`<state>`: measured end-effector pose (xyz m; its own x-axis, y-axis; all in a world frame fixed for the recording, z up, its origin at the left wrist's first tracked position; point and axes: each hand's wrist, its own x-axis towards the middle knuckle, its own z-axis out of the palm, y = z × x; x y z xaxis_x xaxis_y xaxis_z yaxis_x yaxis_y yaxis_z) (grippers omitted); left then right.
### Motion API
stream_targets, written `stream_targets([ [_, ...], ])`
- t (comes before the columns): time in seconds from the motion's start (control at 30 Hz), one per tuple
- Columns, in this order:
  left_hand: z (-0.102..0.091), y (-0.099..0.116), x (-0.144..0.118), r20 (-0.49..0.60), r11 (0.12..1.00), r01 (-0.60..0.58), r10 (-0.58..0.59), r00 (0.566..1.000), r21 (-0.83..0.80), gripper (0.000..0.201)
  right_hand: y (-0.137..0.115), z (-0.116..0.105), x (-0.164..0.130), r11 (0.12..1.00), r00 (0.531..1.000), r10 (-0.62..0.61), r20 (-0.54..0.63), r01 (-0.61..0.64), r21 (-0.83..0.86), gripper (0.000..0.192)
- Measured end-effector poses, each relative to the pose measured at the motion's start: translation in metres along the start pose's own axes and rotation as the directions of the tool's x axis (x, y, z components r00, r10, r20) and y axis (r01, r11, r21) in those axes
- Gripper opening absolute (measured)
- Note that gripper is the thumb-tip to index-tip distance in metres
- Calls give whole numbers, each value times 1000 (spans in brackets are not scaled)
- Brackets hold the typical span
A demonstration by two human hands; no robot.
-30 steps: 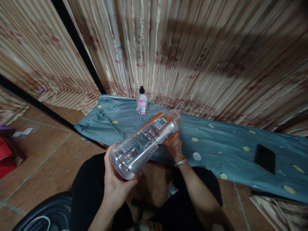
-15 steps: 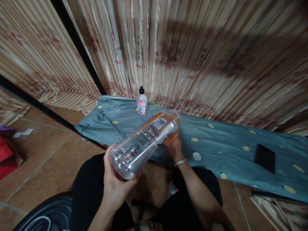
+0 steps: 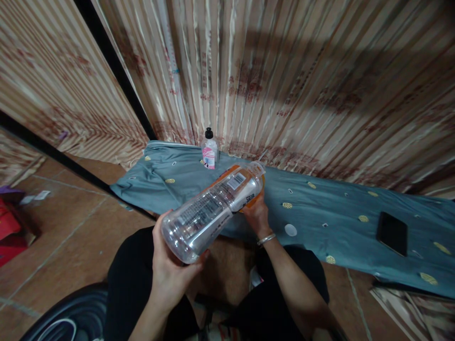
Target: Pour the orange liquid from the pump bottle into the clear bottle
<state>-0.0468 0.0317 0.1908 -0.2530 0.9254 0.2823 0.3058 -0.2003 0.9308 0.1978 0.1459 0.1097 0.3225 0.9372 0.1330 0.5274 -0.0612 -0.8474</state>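
A large clear plastic bottle (image 3: 202, 215) with an orange label and a barcode lies tilted across my two hands, its open neck pointing up and to the right. My left hand (image 3: 174, 274) grips the base, thumb on the near side. Around the shoulder end, my right hand (image 3: 256, 213) holds the bottle from below; most of its fingers are hidden behind it. Beyond the bottle, a small clear bottle (image 3: 209, 150) with a black cap and pink label stands upright on the cloth. A white round disc (image 3: 290, 230) lies to the right of my right wrist.
A teal patterned cloth (image 3: 313, 208) covers the long low surface before me. On its right part rests a black phone (image 3: 391, 234). Striped curtains (image 3: 277, 71) hang behind. Dark poles (image 3: 117, 71) slant at left, near a red box (image 3: 12, 232) on the tiled floor.
Almost nothing differs. Both hands keep the large bottle in nearly the same tilted position.
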Motion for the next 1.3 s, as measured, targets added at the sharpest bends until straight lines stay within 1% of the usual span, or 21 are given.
stream_targets([
  [0.13,0,1,1,1,1000,-2,2,1000,-18,103,-1,-1,0,1000,1000,6,5,-6,-6,100],
  [0.4,-1,-1,0,25,999,-52,52,998,0,100,-2,-3,0,1000,999,28,29,-28,13,107],
  [0.6,0,3,1,19,999,-42,42,999,5,97,1,-3,0,1000,999,12,32,-13,9,114],
  [0.67,1,4,1,16,1000,-17,17,1000,-7,98,2,-3,0,1000,999,17,35,-17,16,115],
  [0.77,1,4,1,-1,999,21,-21,1000,-26,101,2,-4,1,999,999,20,46,-21,25,114],
  [0.97,2,2,1,-16,999,34,-34,999,-23,102,1,-4,0,999,999,24,36,-25,24,105],
  [1.13,1,-1,-1,-17,998,39,-40,999,-42,104,0,-3,-1,999,999,30,28,-31,32,105],
  [1.3,4,-1,-3,-16,997,50,-51,999,-64,106,0,-2,-1,1000,1000,5,25,-5,23,101],
])
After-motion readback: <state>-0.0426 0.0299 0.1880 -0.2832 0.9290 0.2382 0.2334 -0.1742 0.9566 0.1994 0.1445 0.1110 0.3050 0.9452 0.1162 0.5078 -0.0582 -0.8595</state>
